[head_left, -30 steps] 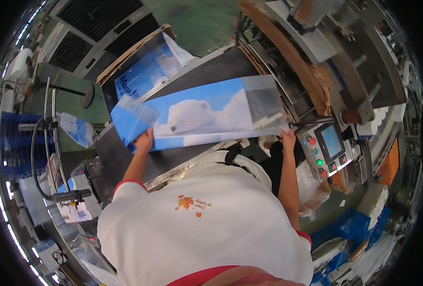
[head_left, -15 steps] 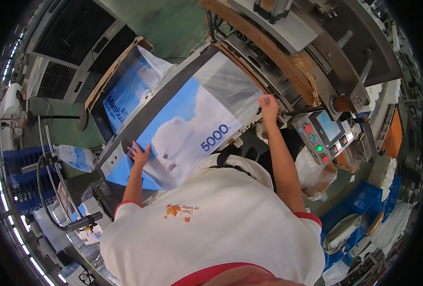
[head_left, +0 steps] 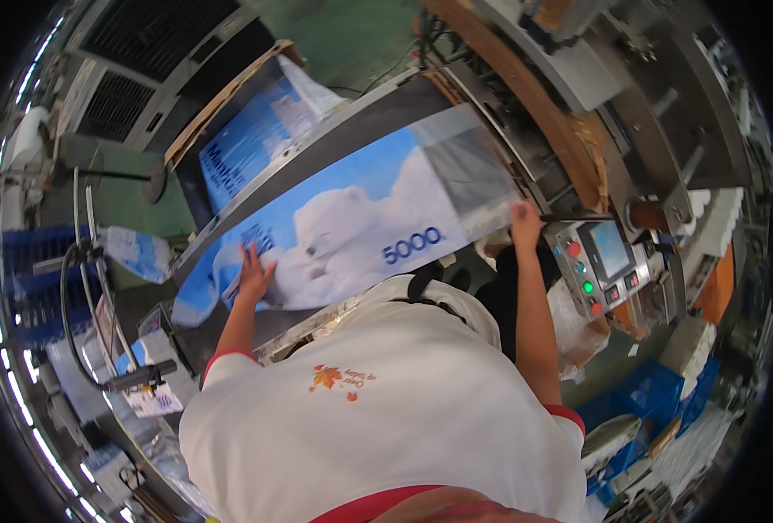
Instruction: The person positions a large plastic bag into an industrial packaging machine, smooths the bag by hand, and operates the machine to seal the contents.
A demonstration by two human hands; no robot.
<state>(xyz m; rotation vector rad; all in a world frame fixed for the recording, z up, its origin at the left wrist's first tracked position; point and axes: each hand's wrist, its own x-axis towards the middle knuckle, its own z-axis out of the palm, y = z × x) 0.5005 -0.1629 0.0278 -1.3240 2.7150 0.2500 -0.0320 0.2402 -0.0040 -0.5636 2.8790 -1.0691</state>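
Note:
A long blue-and-white printed plastic bag [head_left: 360, 218] with a bear picture and a see-through end lies slantwise over a dark metal worktable [head_left: 386, 105]. At the bag's right end, my right hand [head_left: 526, 225] pinches the near corner of the clear part. My left hand [head_left: 254, 277] rests on the printed part toward the left, fingers stretched and thumb apart. The bag's left end curls up a little and hangs near the table's left edge.
Beyond the table stands an open carton [head_left: 251, 144] of similar printed bags. A machine with a brown curved guard [head_left: 543, 96] rises at the far right. Below it sits a control panel [head_left: 597, 261] with a screen and buttons. Blue crates [head_left: 648, 392] are at the lower right.
The bag has turned flatter across the table, its clear end moving right and nearer with my right hand. Its left end has lifted and curled. The head view has shifted slightly.

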